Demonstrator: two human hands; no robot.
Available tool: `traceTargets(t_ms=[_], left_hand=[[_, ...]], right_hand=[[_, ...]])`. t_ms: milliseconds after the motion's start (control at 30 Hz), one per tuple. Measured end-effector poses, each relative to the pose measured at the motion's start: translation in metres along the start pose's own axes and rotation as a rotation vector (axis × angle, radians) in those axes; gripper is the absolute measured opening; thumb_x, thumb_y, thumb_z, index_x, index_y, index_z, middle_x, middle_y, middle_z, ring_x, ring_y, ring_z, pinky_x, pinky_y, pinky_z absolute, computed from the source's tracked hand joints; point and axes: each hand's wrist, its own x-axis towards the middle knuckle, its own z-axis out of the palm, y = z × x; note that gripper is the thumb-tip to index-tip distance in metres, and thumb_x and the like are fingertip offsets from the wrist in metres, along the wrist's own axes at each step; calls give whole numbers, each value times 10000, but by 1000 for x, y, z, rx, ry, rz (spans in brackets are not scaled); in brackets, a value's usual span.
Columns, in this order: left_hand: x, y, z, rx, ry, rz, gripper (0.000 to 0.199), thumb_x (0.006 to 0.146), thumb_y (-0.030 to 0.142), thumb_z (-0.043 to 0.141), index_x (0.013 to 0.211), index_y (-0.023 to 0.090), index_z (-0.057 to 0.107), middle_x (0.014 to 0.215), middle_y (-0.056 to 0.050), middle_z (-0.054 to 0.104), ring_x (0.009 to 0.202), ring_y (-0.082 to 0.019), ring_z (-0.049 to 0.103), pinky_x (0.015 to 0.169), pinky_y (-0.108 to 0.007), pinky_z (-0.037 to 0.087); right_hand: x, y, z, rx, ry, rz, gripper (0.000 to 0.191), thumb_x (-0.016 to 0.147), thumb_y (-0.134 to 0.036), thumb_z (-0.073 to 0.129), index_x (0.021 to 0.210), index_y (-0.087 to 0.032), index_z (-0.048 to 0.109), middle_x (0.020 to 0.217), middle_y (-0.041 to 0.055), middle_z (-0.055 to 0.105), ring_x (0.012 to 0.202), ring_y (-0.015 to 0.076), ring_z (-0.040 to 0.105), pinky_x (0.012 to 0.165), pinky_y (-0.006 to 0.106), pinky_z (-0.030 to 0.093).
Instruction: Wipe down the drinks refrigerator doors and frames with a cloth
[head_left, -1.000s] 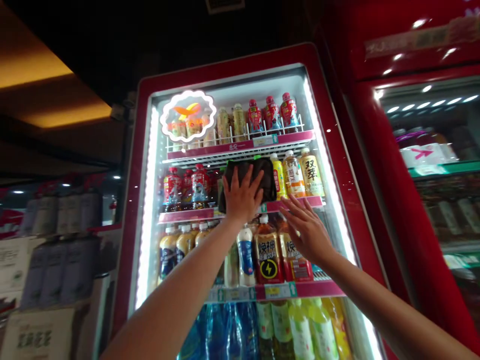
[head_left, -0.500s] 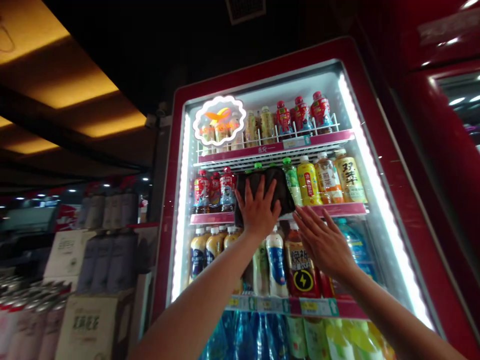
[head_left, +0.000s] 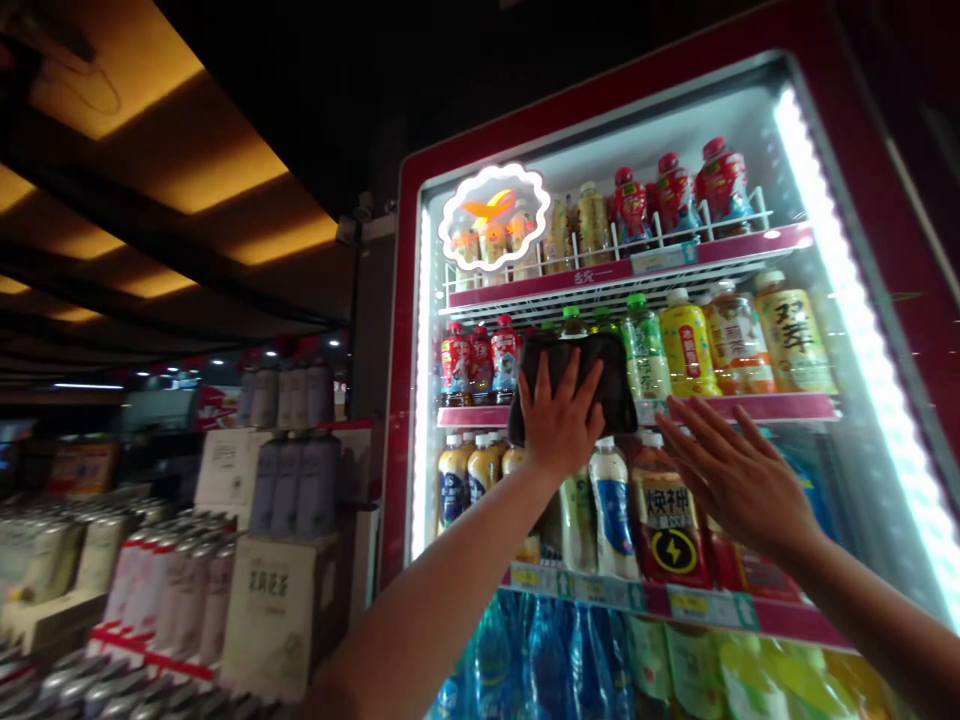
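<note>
My left hand (head_left: 562, 410) lies with its fingers spread over a black cloth (head_left: 611, 375) and holds it against the glass door of a lit drinks fridge (head_left: 397, 400). The cloth covers part of the middle shelf and some bottles behind the glass. To the right, my right hand (head_left: 739, 475) is raised with straight fingers, palm towards the door, holding nothing. Whether its fingertips touch the glass I cannot tell. Behind it stand a dark-labelled bottle with a lightning mark (head_left: 673, 525) and other drinks.
A glowing white scalloped sign (head_left: 495, 217) shows at the door's upper left. Left of the fridge, grey cylindrical flasks (head_left: 289, 485) stand on a carton (head_left: 274, 610), with rows of pink bottles (head_left: 172, 595) beside it. Overhead are yellow ceiling lights (head_left: 232, 170).
The view has turned left and come slightly nearer, so the fridge sits further right and more shelf goods show. The cloth has shifted a little left against the bottles behind it, under my left hand.
</note>
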Motion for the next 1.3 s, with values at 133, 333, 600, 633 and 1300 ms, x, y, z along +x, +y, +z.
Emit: traceTargets(t_ms=[133,333,600,633,1300], left_hand=[[22,-46,-6,45,49,-126,574,1001,404,404,1570,375,330,1672,62,289,1564,-342,145,1267,-634,93],[-38,-89,-8,105,40,-436,600,994,360,402,1586,307,314,1678,7,285,1559,-388,127,1247,-651,150],[-39,-88,-8,39,-2,-109,584,1000,433,415,1573,379,317,1684,65,257,1575,-336,92,1268,-614,87],[-33,-98,-10,43,1,-161,574,1003,421,410,1569,391,320,1681,74,262,1575,-322,102,1271,-600,101],[-69,-179,-23,172,2,-501,585,1012,349,357,1591,313,290,1678,1,284,1551,-375,179,1227,-666,191]], right_hand=[[-2,1,1,-29,29,-58,657,1033,-319,447,1622,-342,157,1666,30,282,1499,279,343,1253,549,225],[-1,-2,1,-75,49,-71,695,1017,-261,481,1627,-320,152,1661,49,292,1491,300,355,1243,566,250],[-3,-7,4,-67,54,6,733,994,-249,506,1622,-384,153,1635,48,356,1452,339,417,1213,606,303],[-1,-12,4,-63,77,38,730,989,-245,512,1621,-381,171,1624,54,379,1442,347,432,1210,613,306],[75,-144,72,58,19,-138,775,975,-209,485,1636,-249,82,1657,81,286,1520,262,302,1248,567,245]])
